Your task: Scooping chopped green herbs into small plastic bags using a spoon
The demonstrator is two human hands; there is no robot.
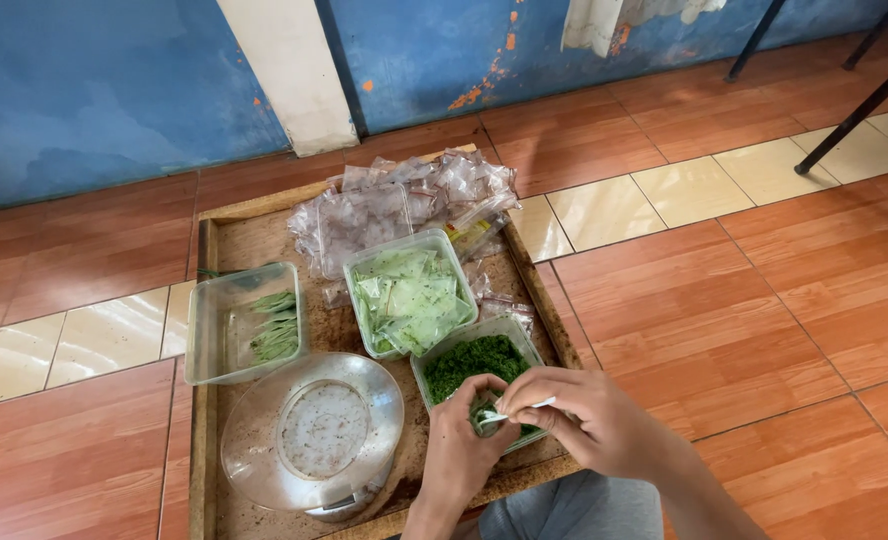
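Small plastic pouch (pixel 489 413) (flimsy, light, best held by its mouth edges) sits pinched between both hands' fingertips, left hand (pixel 461 450) and right hand (pixel 589 420) closed on it, over the tub of chopped greens (pixel 469 358) at the wooden tray's (pixel 264 235) five o'clock.

Wooden tray (pixel 204 440) set on a tiled floor (pixel 744 300). Along its far edge, a heap of small clear plastic bags (pixel 404 200). By the left edge, a clear tub (pixel 219 330) of leaf pieces. At the middle, a tub of filled packets (pixel 411 295). Near the front edge, a round scale pan (pixel 314 430) and a tub of chopped greens (pixel 479 358).
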